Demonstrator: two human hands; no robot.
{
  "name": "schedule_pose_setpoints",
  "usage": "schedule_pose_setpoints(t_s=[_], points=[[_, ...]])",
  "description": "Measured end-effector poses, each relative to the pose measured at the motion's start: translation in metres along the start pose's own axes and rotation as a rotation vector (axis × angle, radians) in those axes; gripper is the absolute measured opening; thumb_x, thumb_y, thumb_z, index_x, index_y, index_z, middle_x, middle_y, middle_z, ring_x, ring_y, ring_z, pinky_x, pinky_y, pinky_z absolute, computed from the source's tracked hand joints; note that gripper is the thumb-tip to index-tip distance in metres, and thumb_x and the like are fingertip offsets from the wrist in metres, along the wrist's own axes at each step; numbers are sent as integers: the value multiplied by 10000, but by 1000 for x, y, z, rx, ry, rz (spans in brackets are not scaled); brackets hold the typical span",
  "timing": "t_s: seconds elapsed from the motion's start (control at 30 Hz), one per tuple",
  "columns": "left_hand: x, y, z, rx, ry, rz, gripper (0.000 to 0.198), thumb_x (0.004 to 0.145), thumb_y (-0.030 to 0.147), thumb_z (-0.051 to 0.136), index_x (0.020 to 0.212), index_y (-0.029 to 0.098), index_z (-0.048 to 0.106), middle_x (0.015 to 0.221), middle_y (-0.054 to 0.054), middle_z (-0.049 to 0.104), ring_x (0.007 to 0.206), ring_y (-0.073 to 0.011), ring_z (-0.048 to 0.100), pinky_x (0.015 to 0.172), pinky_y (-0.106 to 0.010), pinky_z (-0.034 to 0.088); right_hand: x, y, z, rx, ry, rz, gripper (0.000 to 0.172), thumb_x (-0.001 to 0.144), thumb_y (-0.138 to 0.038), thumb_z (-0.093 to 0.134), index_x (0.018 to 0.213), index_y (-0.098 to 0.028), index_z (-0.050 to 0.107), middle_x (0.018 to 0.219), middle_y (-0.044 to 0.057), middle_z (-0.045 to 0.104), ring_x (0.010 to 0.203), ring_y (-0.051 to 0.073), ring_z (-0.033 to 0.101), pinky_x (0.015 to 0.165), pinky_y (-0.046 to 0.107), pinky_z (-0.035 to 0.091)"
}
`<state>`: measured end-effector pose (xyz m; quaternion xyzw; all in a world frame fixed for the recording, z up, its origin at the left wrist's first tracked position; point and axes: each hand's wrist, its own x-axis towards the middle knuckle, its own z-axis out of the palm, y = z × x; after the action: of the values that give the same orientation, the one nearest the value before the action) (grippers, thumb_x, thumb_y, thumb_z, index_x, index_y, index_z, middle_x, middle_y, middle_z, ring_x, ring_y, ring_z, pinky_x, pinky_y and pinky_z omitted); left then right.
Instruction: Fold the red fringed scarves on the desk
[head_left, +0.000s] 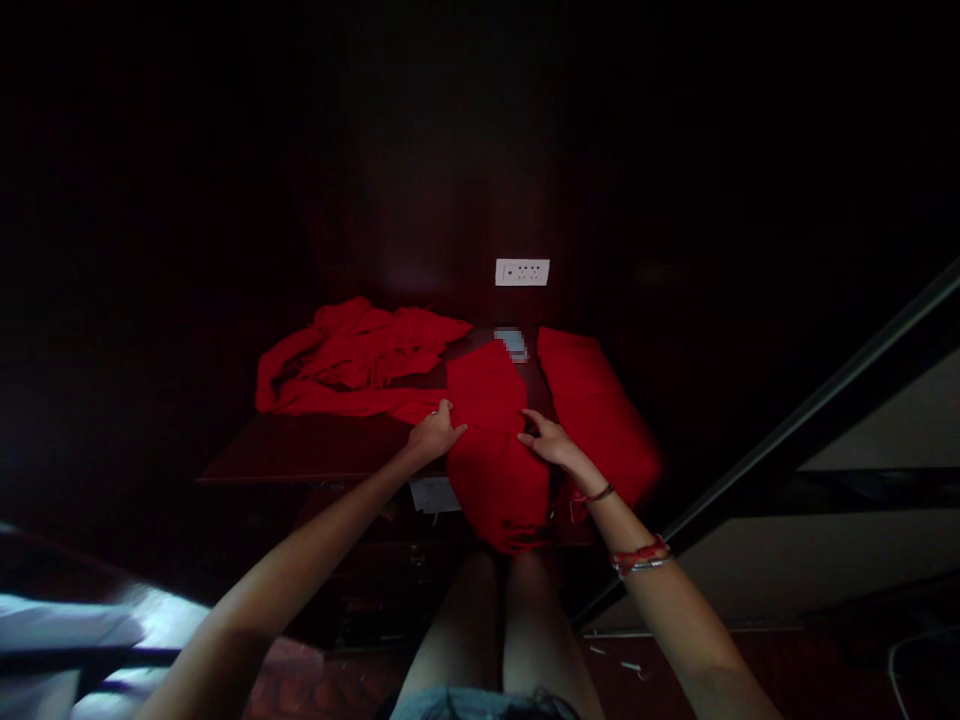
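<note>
Nearest, the seated person's bare legs [529, 620] are shown beneath the front of a dark wooden tabletop [277, 450]. Bracelets [641, 557] are worn on the right forearm. Below the tabletop's edge, white papers [435, 495] are seen to the left of a red fringed scarf [491, 400], whose fringed end is hung over that edge. The scarf is laid between the two hands, with its upper part supported on the tabletop. Its left edge is touched by the left hand [435, 432], the thumb being set apart from the forefinger; its right edge is met by the right hand [550, 442], with thumb and forefinger likewise parted. Whether the fabric is pinched by either hand cannot be told. To the right, a folded red cloth [600, 410] is placed; to the left, crumpled red fabric [360, 345] is heaped, and a strip is extended from it towards the left hand. Farther back, a pixelated pale-blue object [512, 343] is located, and a white wall socket [523, 272] is mounted above.
</note>
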<state>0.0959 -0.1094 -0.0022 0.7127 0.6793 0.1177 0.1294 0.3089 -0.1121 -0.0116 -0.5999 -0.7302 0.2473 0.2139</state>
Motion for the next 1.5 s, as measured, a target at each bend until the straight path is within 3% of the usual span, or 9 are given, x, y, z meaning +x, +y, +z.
schedule_pose_setpoints(t_s=[0.33,0.53,0.73,0.83,0.93,1.1,1.23,1.33,1.5], points=[[22,-13,12,-15,-50,-29,415,694,308,476,1071,243,317,830,-33,564,763,-173,542,603,-241,370,-3,3,7,148,54,-18,487,591,-107,485,1065,-190,413,554,-61,481,520,84,454,495,182,330],[33,-15,18,-124,-21,-9,386,704,305,475,1053,210,342,785,-20,543,723,-150,525,580,-218,360,2,2,13,731,142,121,379,487,-88,550,844,-191,478,460,-118,401,421,48,390,444,164,312],[38,-16,20,-198,21,-48,418,670,254,520,1042,222,331,772,4,529,699,-129,513,568,-200,357,-3,0,9,1179,100,280,202,483,-175,606,666,-157,523,531,-39,553,510,80,516,550,206,404],[36,-16,16,-192,44,-35,399,678,239,510,1032,242,325,749,17,523,676,-123,513,565,-200,357,-7,4,8,994,216,249,163,522,-158,588,682,-150,560,563,-12,586,567,104,546,613,230,418],[31,-15,14,-112,28,18,352,704,231,473,1030,267,343,724,19,515,680,-136,514,579,-216,361,-15,7,8,434,329,124,162,619,-161,528,760,-139,606,682,44,625,649,134,559,652,250,410],[26,-8,17,12,-24,218,329,715,257,463,1040,256,409,775,-11,517,776,-159,498,682,-248,373,-28,1,10,-314,229,-13,248,708,-82,408,839,-119,615,801,109,615,765,158,548,687,235,384],[33,-2,16,81,51,268,249,745,320,428,945,212,531,846,-50,518,884,-175,456,793,-272,345,-24,-13,3,-496,140,46,261,774,-182,368,906,-130,587,780,125,599,755,187,547,659,266,395],[37,-2,17,85,90,246,229,753,267,413,924,215,555,1023,-72,482,979,-184,417,828,-295,328,-14,-18,2,-528,193,-69,340,798,-257,353,1100,-165,478,1009,141,530,970,214,454,788,307,352],[38,-15,27,69,-29,218,461,792,368,329,1236,260,263,1339,-74,164,1197,-249,170,873,-448,256,2,-4,12,-522,-3,-169,432,828,-341,258,1245,-232,287,1313,71,250,1196,198,189,932,391,199]])
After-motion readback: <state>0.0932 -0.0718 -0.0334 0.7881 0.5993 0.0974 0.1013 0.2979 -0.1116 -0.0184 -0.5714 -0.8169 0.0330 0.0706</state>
